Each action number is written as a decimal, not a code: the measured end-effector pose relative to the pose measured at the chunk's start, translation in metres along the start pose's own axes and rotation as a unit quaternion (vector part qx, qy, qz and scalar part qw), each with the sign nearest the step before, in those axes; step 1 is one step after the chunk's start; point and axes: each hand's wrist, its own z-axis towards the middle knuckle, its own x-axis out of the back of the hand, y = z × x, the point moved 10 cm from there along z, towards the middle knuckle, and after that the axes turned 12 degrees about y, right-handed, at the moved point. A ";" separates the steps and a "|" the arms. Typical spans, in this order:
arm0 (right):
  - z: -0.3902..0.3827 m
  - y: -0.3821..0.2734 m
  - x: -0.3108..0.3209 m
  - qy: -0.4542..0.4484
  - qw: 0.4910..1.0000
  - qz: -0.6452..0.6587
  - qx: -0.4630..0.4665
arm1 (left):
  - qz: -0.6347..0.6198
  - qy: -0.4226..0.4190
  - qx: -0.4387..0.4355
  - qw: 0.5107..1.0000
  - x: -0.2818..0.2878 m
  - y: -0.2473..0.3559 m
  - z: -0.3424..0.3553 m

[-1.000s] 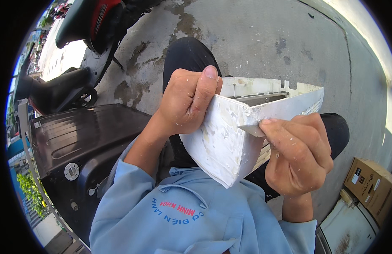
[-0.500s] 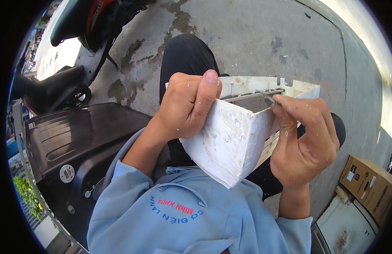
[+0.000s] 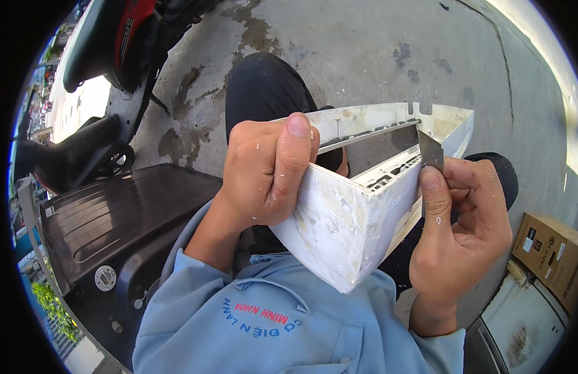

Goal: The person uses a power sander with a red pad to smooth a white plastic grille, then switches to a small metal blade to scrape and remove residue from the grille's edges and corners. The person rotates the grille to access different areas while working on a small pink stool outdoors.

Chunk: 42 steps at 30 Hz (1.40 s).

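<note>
A white plastic casing (image 3: 329,218), a hollow boxy frame with slots and a thin crossbar, is tilted above my lap. Flaky, patchy residue covers its near face, and small white flecks stick to my hands. My left hand (image 3: 256,171) grips the upper left edge, thumb on top and fingers wrapped round the side. In my right hand (image 3: 460,224) a thin, flat grey metal blade (image 3: 431,149) is pinched between thumb and fingers. It stands upright beside the casing's right edge; whether it touches the plastic I cannot tell.
A dark brown appliance (image 3: 133,206) with a round dial lies at my left, a grey hose beside it. Beyond it stands a motorbike (image 3: 108,56). At lower right, a cardboard box (image 3: 549,255) rests by a stained white panel (image 3: 519,330). Damp patches mark the concrete floor (image 3: 364,50).
The blade now stands upright and shows more plainly, with my right hand slightly lower and farther right. The casing has turned, revealing more of its slotted inside. My left hand keeps its grip.
</note>
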 end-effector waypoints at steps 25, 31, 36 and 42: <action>-0.051 -0.001 0.047 0.029 0.990 0.009 -0.137 | -0.013 0.004 -0.025 1.000 -0.020 0.034 -0.026; -0.053 -0.024 0.040 0.018 0.998 0.050 -0.024 | -0.003 -0.022 -0.015 1.000 -0.014 0.024 -0.028; -0.051 -0.029 0.039 0.002 0.999 0.051 0.013 | -0.002 -0.028 -0.017 0.999 -0.013 0.021 -0.027; -0.031 0.008 0.063 0.088 0.996 -0.005 -0.002 | -0.022 -0.067 -0.001 0.997 -0.016 0.017 -0.024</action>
